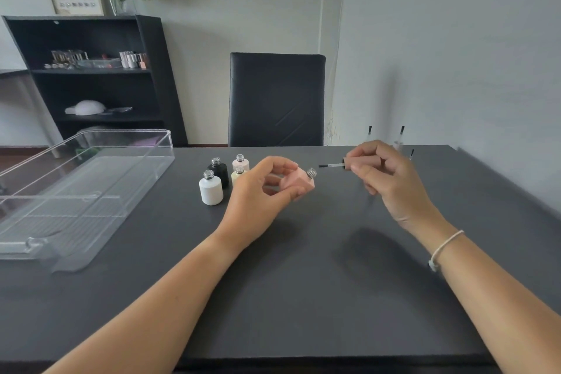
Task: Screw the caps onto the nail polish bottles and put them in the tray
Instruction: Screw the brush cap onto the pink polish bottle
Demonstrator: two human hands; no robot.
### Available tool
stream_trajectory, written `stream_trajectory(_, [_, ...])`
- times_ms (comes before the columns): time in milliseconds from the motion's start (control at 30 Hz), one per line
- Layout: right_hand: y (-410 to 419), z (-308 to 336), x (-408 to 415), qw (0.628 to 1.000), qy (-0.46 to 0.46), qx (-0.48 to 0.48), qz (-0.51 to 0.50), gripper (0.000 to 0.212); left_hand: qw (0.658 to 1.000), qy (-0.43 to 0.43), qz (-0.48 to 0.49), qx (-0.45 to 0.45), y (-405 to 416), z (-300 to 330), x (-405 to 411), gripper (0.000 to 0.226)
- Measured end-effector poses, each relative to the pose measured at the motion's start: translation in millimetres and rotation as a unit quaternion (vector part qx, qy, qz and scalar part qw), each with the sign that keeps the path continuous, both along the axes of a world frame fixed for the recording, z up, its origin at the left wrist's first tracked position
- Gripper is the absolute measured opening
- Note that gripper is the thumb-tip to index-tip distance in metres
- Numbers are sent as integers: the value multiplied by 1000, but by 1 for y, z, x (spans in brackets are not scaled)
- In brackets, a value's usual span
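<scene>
Left hand grips pink bottle (tilted) | right hand pinches cap

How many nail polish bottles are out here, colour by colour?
Pink: 2, one held in the left hand, one standing at the back
White: 1
Black: 1
Cream: 1
Total: 5 bottles, all uncapped
</scene>
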State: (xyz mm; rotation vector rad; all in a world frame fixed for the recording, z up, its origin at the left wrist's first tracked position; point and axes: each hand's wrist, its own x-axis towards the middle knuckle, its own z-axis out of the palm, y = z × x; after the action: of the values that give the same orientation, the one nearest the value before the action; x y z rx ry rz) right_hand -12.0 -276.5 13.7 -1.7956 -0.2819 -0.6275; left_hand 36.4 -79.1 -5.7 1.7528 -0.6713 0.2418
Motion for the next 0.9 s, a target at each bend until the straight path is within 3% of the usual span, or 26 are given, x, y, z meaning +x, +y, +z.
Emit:
stream_trajectory(167, [2, -1, 1, 1000, 5, -18, -2, 4, 1000, -3, 1, 5, 0, 0, 1, 31])
stream_trajectory(900, [6, -6, 2, 991, -1, -134, -9, 10, 998, -20, -9, 53, -1, -1, -1, 27])
